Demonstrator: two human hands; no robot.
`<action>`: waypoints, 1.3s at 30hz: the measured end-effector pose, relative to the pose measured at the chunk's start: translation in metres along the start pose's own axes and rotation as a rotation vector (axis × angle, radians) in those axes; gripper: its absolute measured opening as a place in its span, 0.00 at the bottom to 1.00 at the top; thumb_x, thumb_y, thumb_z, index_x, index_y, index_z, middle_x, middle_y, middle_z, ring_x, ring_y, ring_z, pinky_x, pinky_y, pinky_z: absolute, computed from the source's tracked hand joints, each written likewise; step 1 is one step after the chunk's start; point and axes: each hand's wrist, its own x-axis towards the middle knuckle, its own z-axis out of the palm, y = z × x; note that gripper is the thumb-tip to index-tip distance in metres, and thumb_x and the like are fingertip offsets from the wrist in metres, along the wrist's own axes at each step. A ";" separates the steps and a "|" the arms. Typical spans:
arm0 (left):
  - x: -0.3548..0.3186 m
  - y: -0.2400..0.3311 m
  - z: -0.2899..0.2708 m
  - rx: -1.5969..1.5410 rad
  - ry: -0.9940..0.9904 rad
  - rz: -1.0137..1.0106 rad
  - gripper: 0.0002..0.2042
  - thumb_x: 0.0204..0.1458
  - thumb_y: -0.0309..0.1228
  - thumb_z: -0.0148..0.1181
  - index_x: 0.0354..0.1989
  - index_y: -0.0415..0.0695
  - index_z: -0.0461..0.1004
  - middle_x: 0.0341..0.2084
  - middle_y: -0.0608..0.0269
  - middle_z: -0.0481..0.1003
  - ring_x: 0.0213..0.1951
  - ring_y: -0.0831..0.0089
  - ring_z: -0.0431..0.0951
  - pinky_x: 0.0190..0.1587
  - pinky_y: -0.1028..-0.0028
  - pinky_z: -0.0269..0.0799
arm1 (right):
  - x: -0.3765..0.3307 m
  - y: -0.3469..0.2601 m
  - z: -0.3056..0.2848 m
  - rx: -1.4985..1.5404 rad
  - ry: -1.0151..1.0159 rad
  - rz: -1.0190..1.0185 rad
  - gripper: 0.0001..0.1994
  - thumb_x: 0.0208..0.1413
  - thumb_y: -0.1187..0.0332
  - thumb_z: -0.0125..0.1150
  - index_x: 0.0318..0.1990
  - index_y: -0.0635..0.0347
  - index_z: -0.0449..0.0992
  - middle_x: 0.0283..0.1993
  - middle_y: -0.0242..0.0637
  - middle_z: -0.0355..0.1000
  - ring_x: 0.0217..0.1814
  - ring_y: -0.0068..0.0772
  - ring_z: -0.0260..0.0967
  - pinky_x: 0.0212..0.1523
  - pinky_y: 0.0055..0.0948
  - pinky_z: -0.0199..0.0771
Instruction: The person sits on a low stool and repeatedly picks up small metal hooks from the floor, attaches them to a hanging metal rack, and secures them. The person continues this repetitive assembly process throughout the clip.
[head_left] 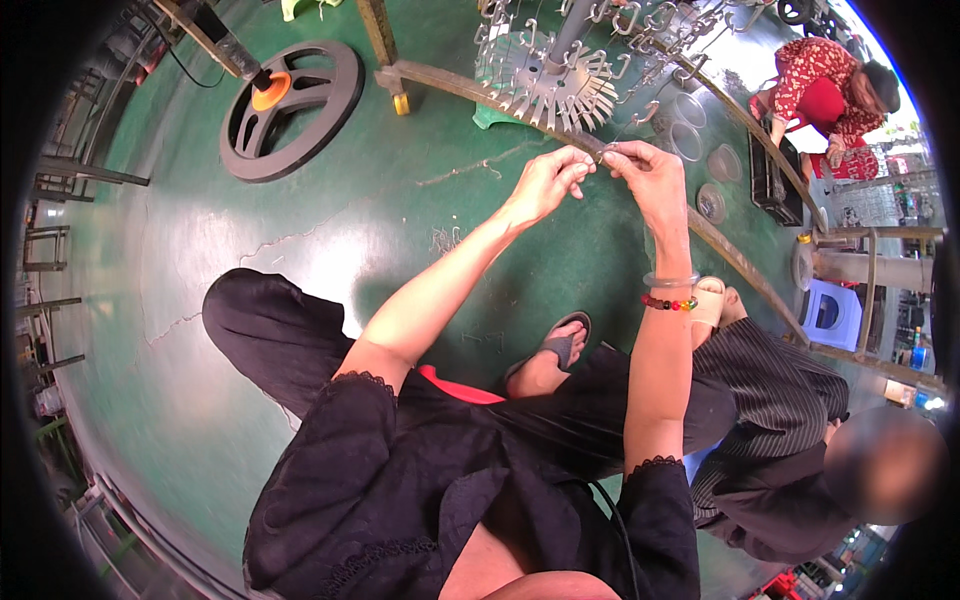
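Note:
Out in front of me, my left hand and my right hand are close together, both with thumb and fingers pinched. Something tiny and dark seems to sit between the fingertips, too small to name. Just beyond them is a round metal rack with a ring of flat silvery blades. Many metal hooks hang around it. A long brown metal bar passes right behind my fingertips. I cannot tell whether my fingers touch it.
A dark spoked wheel with an orange hub stands at the far left. Clear plastic tubs and a black crate lie to the right, near a blue stool. One person sits close at my right; another in red bends farther off.

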 end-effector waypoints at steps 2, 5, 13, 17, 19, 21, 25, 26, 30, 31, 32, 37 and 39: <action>0.003 -0.002 -0.004 0.019 -0.023 0.037 0.11 0.58 0.33 0.52 0.42 0.37 0.71 0.35 0.64 0.75 0.26 0.80 0.72 0.35 0.76 0.71 | 0.001 -0.012 0.001 -0.096 -0.035 0.029 0.07 0.46 0.70 0.65 0.31 0.66 0.80 0.22 0.34 0.75 0.24 0.17 0.70 0.27 0.20 0.69; 0.009 -0.014 -0.007 -0.152 -0.070 -0.032 0.14 0.56 0.35 0.55 0.45 0.38 0.72 0.36 0.64 0.75 0.32 0.78 0.74 0.38 0.76 0.72 | 0.013 -0.017 0.002 -0.138 -0.097 0.086 0.08 0.46 0.70 0.65 0.31 0.65 0.80 0.22 0.35 0.75 0.22 0.19 0.71 0.26 0.21 0.70; 0.030 -0.040 -0.041 -0.756 0.075 -0.236 0.23 0.48 0.24 0.61 0.53 0.34 0.64 0.48 0.56 0.71 0.50 0.69 0.71 0.52 0.68 0.69 | 0.054 -0.017 0.011 -0.297 -0.064 0.035 0.08 0.43 0.70 0.65 0.28 0.67 0.79 0.20 0.39 0.74 0.22 0.24 0.74 0.26 0.25 0.72; 0.048 -0.040 -0.044 -0.849 0.049 -0.228 0.13 0.49 0.23 0.60 0.42 0.34 0.71 0.38 0.56 0.76 0.42 0.68 0.76 0.46 0.72 0.73 | 0.065 -0.013 0.014 -0.387 -0.037 0.004 0.08 0.44 0.70 0.65 0.28 0.68 0.78 0.21 0.43 0.74 0.25 0.30 0.76 0.28 0.28 0.72; 0.055 -0.037 -0.044 -0.841 0.066 -0.249 0.11 0.49 0.24 0.59 0.40 0.34 0.73 0.35 0.57 0.77 0.39 0.70 0.78 0.43 0.75 0.75 | 0.071 -0.008 0.015 -0.499 -0.019 -0.059 0.08 0.45 0.72 0.64 0.30 0.69 0.78 0.22 0.41 0.76 0.25 0.25 0.76 0.29 0.23 0.74; 0.060 -0.035 -0.044 -0.802 0.084 -0.263 0.10 0.49 0.25 0.60 0.39 0.34 0.73 0.34 0.56 0.77 0.38 0.70 0.78 0.42 0.77 0.75 | 0.073 -0.010 0.017 -0.515 -0.010 -0.044 0.08 0.45 0.71 0.64 0.30 0.68 0.79 0.23 0.43 0.76 0.26 0.26 0.76 0.31 0.24 0.74; 0.065 -0.036 -0.042 -0.746 0.075 -0.255 0.11 0.49 0.27 0.61 0.39 0.35 0.74 0.35 0.57 0.77 0.38 0.71 0.78 0.42 0.78 0.75 | 0.077 -0.006 0.017 -0.535 -0.004 -0.040 0.08 0.45 0.70 0.65 0.31 0.67 0.79 0.23 0.43 0.76 0.26 0.26 0.76 0.31 0.24 0.73; 0.066 -0.037 -0.042 -0.743 0.077 -0.254 0.11 0.49 0.27 0.61 0.39 0.35 0.74 0.35 0.57 0.77 0.38 0.72 0.78 0.41 0.78 0.75 | 0.077 -0.006 0.017 -0.529 -0.003 -0.040 0.08 0.45 0.70 0.64 0.31 0.67 0.79 0.23 0.43 0.76 0.26 0.26 0.76 0.31 0.24 0.73; 0.069 -0.036 -0.041 -0.674 0.079 -0.282 0.12 0.48 0.29 0.62 0.40 0.37 0.74 0.36 0.59 0.77 0.38 0.73 0.78 0.40 0.77 0.74 | 0.077 0.001 0.016 -0.513 0.005 -0.057 0.10 0.44 0.68 0.65 0.29 0.67 0.79 0.23 0.42 0.76 0.26 0.28 0.76 0.31 0.27 0.73; 0.070 -0.038 -0.042 -0.668 0.050 -0.273 0.13 0.47 0.30 0.63 0.40 0.38 0.75 0.36 0.60 0.77 0.38 0.73 0.77 0.40 0.77 0.74 | 0.077 0.002 0.014 -0.550 0.022 -0.098 0.10 0.44 0.67 0.65 0.28 0.67 0.80 0.23 0.41 0.76 0.26 0.28 0.76 0.32 0.27 0.73; 0.070 -0.042 -0.044 -0.660 0.033 -0.276 0.14 0.46 0.31 0.64 0.40 0.38 0.75 0.36 0.61 0.77 0.38 0.74 0.77 0.40 0.77 0.73 | 0.079 0.003 0.014 -0.577 0.023 -0.134 0.10 0.43 0.66 0.65 0.27 0.66 0.80 0.23 0.41 0.76 0.26 0.29 0.76 0.32 0.28 0.73; 0.056 -0.006 -0.053 -0.526 -0.234 -0.269 0.13 0.52 0.35 0.59 0.43 0.41 0.74 0.37 0.64 0.76 0.38 0.75 0.76 0.41 0.75 0.72 | 0.090 -0.001 -0.019 -0.637 -0.247 -0.088 0.14 0.47 0.58 0.63 0.34 0.59 0.80 0.27 0.38 0.77 0.28 0.25 0.74 0.34 0.28 0.71; 0.036 0.006 -0.055 -0.430 -0.344 -0.274 0.18 0.52 0.38 0.59 0.49 0.43 0.72 0.43 0.63 0.74 0.43 0.74 0.75 0.45 0.74 0.72 | 0.040 -0.046 0.002 -0.527 -0.149 -0.192 0.07 0.42 0.69 0.61 0.24 0.65 0.78 0.19 0.36 0.73 0.21 0.22 0.68 0.24 0.24 0.67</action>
